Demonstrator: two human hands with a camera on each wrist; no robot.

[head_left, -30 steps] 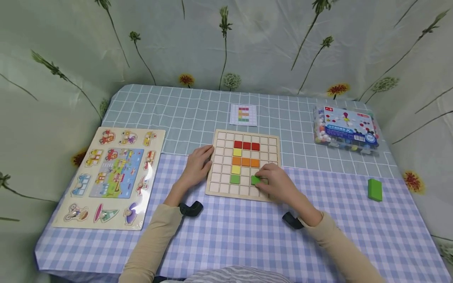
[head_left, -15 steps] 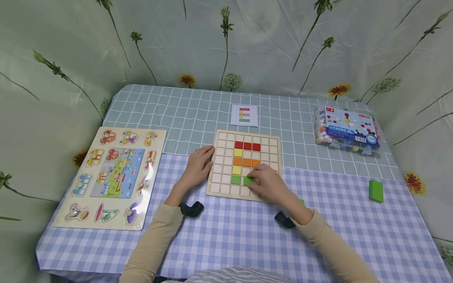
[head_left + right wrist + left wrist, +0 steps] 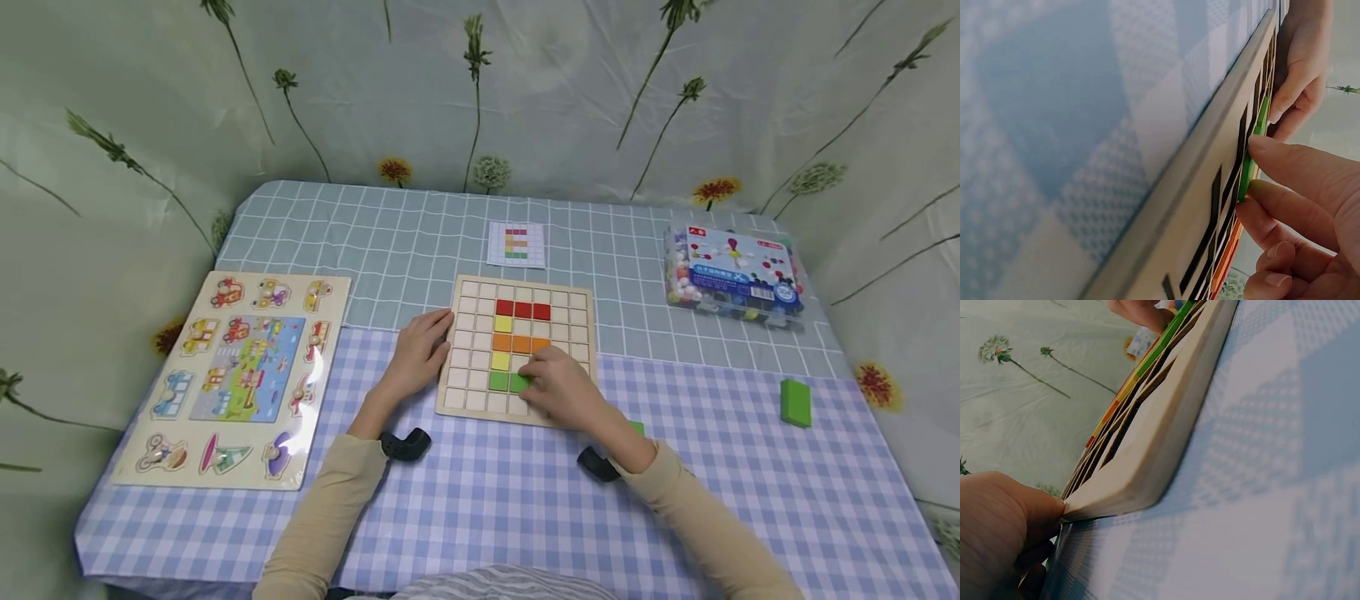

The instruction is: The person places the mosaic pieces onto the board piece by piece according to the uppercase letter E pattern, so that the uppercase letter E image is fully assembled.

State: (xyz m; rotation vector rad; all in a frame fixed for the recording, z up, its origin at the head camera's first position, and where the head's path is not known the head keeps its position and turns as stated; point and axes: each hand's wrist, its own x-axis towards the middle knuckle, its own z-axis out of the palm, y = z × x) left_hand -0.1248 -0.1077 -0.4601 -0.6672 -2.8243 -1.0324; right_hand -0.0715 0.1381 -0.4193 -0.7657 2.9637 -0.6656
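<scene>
My left hand (image 3: 418, 354) rests its fingers and thumb against the left edge of a wooden grid board (image 3: 477, 381). In the left wrist view, a digit touches the board's side near a corner. With thumb and fingers, my right hand (image 3: 566, 392) pinches a green square tile (image 3: 1247, 178) at a lower cell. That tile lies right beside another green tile (image 3: 497, 380), low over the grid. Set in the board are red tiles (image 3: 522, 310), orange tiles (image 3: 521, 343) and yellow tiles (image 3: 500, 361). The right hand hides the board's lower right cells.
A pattern card (image 3: 515, 244) lies behind the board. To the left is a vehicle puzzle board (image 3: 247, 375). A plastic box of colored parts (image 3: 731, 275) stands back right. A green block (image 3: 796, 403) lies right; another green piece (image 3: 637, 427) peeks out beside the right wrist.
My right hand has moved left with the green tile, bringing it beside the other green one. A green piece near the right wrist has come into sight. The left hand stays put.
</scene>
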